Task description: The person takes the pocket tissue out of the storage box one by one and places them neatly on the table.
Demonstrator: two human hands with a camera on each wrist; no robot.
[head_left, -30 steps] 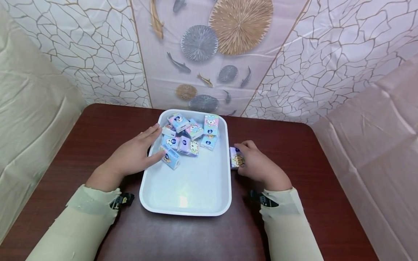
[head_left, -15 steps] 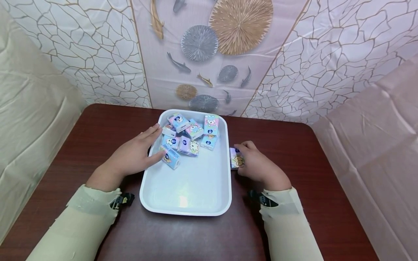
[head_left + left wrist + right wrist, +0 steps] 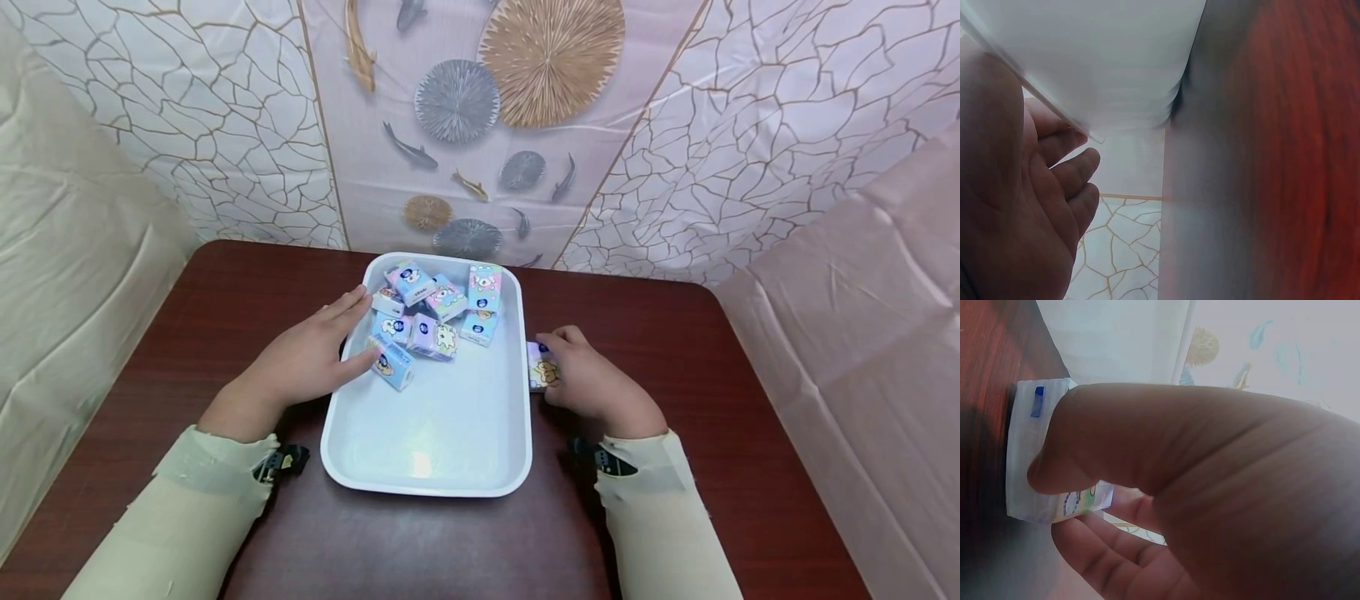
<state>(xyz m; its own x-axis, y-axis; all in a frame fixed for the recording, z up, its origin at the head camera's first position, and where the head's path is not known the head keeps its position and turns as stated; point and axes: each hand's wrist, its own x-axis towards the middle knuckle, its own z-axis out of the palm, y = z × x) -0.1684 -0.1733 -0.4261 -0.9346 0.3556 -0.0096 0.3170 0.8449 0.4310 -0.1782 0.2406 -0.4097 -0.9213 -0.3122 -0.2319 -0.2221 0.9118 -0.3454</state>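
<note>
On the dark wooden table stands a white tray [image 3: 427, 425], its far half holding several small tissue packs with pastel cartoon prints. My left hand [image 3: 303, 354] rests on the tray's left rim, fingers extended, the thumb reaching over the edge near a blue tissue pack [image 3: 391, 362]. The left wrist view shows that hand's fingers [image 3: 1079, 172] loosely bent outside the tray wall. Right of the tray, my right hand [image 3: 596, 379] pinches a purple tissue pack [image 3: 542, 367] between thumb and fingers. In the right wrist view this tissue pack [image 3: 1022, 450] is low beside the tray wall.
A purple tissue pack [image 3: 433, 337] lies among others in the tray, and one with a pink print [image 3: 484, 287] leans at its far right corner. Behind the table [image 3: 637, 325] hangs a patterned cloth [image 3: 465, 100], with plain cloth at both sides.
</note>
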